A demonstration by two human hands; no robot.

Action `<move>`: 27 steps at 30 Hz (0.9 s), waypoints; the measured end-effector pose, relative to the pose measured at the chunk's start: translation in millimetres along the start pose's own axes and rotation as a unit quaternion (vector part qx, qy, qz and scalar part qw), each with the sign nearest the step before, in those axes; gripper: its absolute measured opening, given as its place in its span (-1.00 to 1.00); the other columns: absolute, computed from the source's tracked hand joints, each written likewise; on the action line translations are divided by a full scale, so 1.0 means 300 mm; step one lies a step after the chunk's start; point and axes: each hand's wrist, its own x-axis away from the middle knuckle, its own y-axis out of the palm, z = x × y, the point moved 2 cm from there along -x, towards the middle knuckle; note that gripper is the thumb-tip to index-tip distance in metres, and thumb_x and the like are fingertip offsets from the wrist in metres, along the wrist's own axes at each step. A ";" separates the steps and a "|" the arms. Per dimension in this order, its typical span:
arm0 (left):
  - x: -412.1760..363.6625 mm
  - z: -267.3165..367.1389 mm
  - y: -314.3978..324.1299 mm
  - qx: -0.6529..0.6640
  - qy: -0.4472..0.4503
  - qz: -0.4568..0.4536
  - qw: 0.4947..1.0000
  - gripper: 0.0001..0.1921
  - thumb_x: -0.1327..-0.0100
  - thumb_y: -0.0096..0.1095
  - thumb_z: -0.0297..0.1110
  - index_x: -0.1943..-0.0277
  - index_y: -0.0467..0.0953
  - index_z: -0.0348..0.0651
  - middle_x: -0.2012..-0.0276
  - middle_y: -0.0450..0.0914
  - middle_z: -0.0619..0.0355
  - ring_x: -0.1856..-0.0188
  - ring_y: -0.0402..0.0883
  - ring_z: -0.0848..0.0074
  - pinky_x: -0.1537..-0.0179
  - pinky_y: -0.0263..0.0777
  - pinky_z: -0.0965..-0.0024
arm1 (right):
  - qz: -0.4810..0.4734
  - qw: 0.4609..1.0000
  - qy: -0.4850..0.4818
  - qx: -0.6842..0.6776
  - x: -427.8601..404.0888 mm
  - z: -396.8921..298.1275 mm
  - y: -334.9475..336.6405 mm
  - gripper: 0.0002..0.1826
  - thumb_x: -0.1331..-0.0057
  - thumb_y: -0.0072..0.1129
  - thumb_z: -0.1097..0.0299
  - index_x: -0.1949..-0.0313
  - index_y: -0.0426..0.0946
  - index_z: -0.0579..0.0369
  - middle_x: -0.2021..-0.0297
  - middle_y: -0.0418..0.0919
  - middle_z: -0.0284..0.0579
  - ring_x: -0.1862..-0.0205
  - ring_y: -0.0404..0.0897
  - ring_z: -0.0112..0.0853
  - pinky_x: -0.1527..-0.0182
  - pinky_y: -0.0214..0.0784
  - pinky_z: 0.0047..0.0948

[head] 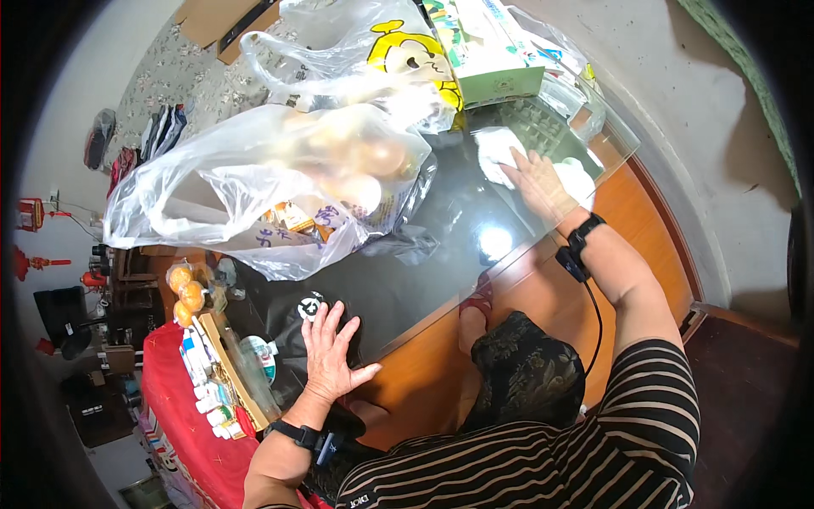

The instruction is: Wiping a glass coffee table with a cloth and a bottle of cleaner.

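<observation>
My right hand (537,181) presses its fingers onto a folded white cloth (495,154) at the right part of a glass tabletop (407,296). Some of the cloth lies hidden beneath the fingers. Fingers spread and holding nothing, my left hand (329,356) is over a black plastic bag (292,334) at the tabletop's left edge; whether it presses on the bag I cannot tell. Between and beyond both hands sits a bulging clear plastic bag (248,146) with round fruit (381,159) and small packets (292,217) inside.
A green and white carton (502,86) stands on the glass at the far side, beside a bag with a yellow cartoon print (413,54). Left of the table, a cardboard box (235,375) with several small bottles and wrapped oranges (191,296) rest near a red cloth (172,382).
</observation>
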 end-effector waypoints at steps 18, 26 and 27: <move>0.010 -0.004 -0.004 0.027 -0.015 0.008 0.999 -0.09 0.18 0.46 0.27 -0.25 0.38 0.03 -0.40 0.16 -0.02 -0.46 0.01 -0.03 -0.36 -0.20 -0.27 | 0.044 0.979 0.185 0.080 0.004 0.290 -0.006 -0.63 -0.35 -0.11 0.35 -0.10 0.52 -0.20 -0.19 0.44 -0.03 -0.15 0.46 -0.06 -0.09 0.35 -0.03; 0.000 0.010 -0.025 0.034 -0.032 0.000 0.999 -0.09 0.23 0.54 0.13 -0.25 0.36 0.05 -0.40 0.16 0.00 -0.45 0.02 -0.01 -0.36 -0.19 -0.27 | 0.038 0.964 0.256 0.066 0.268 0.243 0.075 -0.65 -0.33 -0.04 0.28 -0.09 0.50 -0.15 -0.19 0.42 0.04 -0.05 0.50 0.07 -0.02 0.43 -0.03; 0.003 0.012 -0.027 0.035 -0.034 0.002 0.999 -0.09 0.23 0.54 0.13 -0.25 0.36 0.05 -0.40 0.16 0.00 -0.45 0.02 -0.01 -0.36 -0.19 -0.27 | 0.022 0.961 0.269 0.054 0.248 0.201 0.066 -0.65 -0.32 -0.01 0.27 -0.09 0.50 -0.14 -0.18 0.42 0.07 -0.04 0.51 0.06 -0.01 0.45 -0.04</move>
